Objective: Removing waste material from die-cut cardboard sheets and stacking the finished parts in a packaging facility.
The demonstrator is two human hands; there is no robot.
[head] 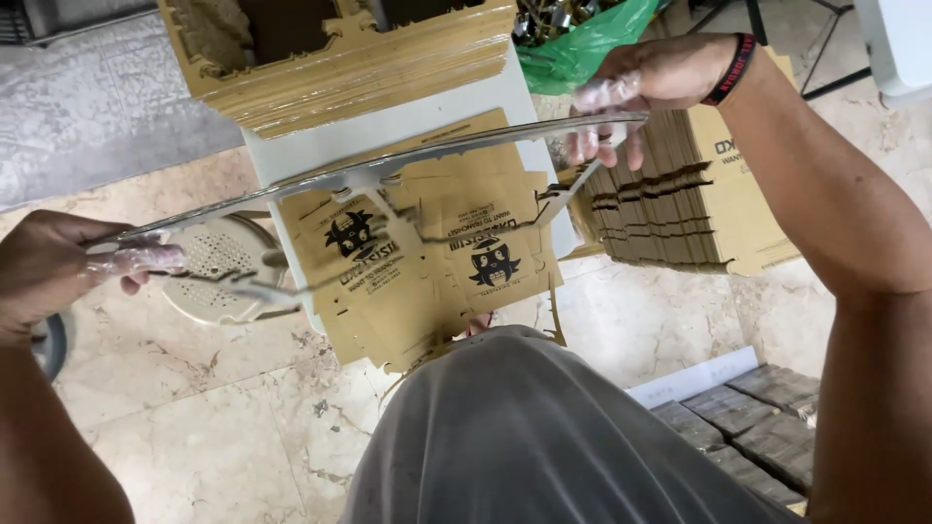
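Observation:
My left hand [44, 267] and my right hand [646, 82] each grip one end of a thin die-cut cardboard sheet [374, 175], seen nearly edge-on and stretched across the view. Ragged cut-out strips hang from its underside. Clear plastic covers the fingertips of both hands. A black wristband sits on my right wrist. Under the sheet, brown die-cut cardboard blanks [427, 281] with a black printed figure lie on a small white table [291, 160].
A tall stack of brown cardboard sheets [349, 63] fills the far end of the table. Another cardboard stack [680, 199] stands at the right, with a green plastic bag [573, 49] behind it. A round perforated stool [209, 272] stands left. Bundles [757, 417] lie on the stone floor.

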